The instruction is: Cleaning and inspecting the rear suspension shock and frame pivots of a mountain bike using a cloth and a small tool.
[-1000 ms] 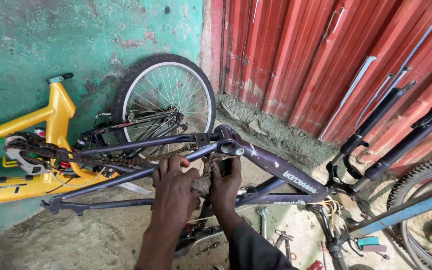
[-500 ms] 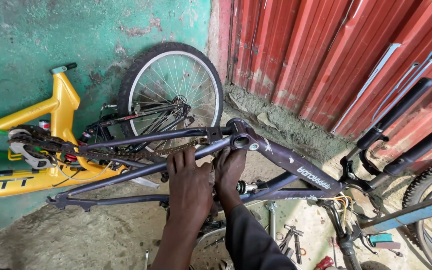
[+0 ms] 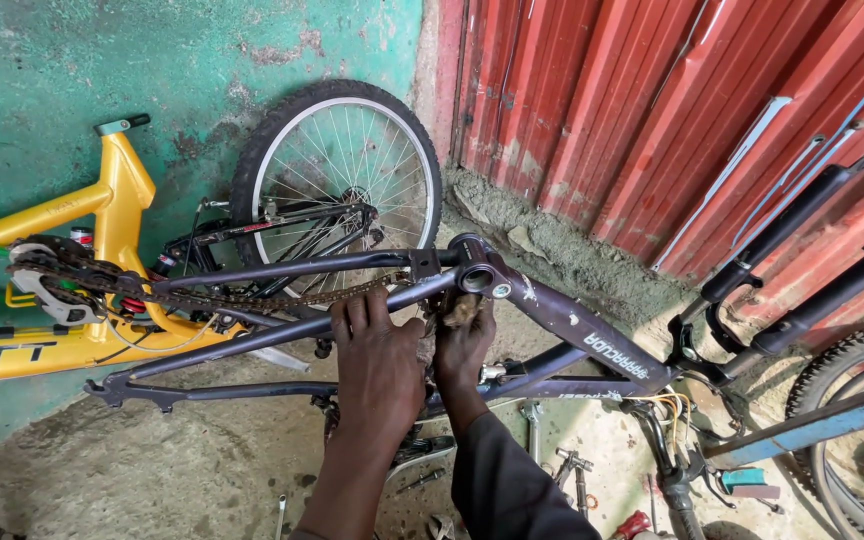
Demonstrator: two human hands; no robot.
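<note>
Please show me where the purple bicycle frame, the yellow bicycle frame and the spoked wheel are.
purple bicycle frame [image 3: 592,335]: head view, on its thick main tube.
yellow bicycle frame [image 3: 122,185]: head view, on its upright tube.
spoked wheel [image 3: 337,95]: head view, on the tyre's top.

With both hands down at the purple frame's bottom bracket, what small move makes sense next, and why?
Probably keep the left hand bracing the chainstay while the right hand works the rag beside the bracket shell. The purple frame lies unclamped, so it could shift.
</note>
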